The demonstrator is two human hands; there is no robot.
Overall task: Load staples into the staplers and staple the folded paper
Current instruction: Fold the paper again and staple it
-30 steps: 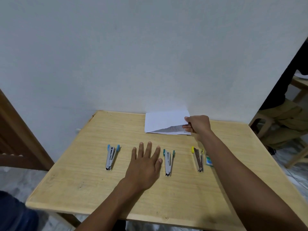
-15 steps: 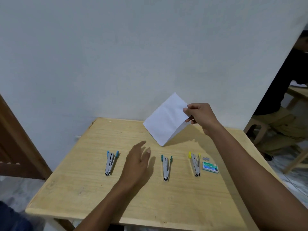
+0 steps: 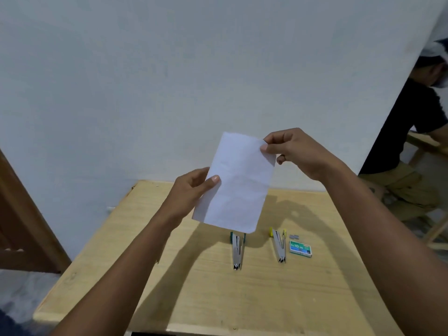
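A folded white paper point(image 3: 237, 185) hangs in the air above the table, held by both hands. My left hand point(image 3: 188, 192) pinches its left edge, my right hand point(image 3: 293, 151) pinches its top right corner. Below it on the wooden table point(image 3: 242, 294) lies a metal stapler with green ends point(image 3: 236, 251), partly behind the paper. To its right lies a stapler with yellow ends point(image 3: 278, 244). A green staple box point(image 3: 300, 249) and a small strip of loose staples point(image 3: 293, 236) sit beside that one. My left forearm hides the third stapler.
A white wall point(image 3: 169, 81) stands right behind the table. A seated person point(image 3: 412, 141) is at the far right by other wooden furniture. A brown wooden frame point(image 3: 21, 226) stands at the left. The table's near edge lies close below my arms.
My right hand lifted the paper off the table's back edge and brought it toward me. My left hand rose from the table and took hold of the paper's left edge.
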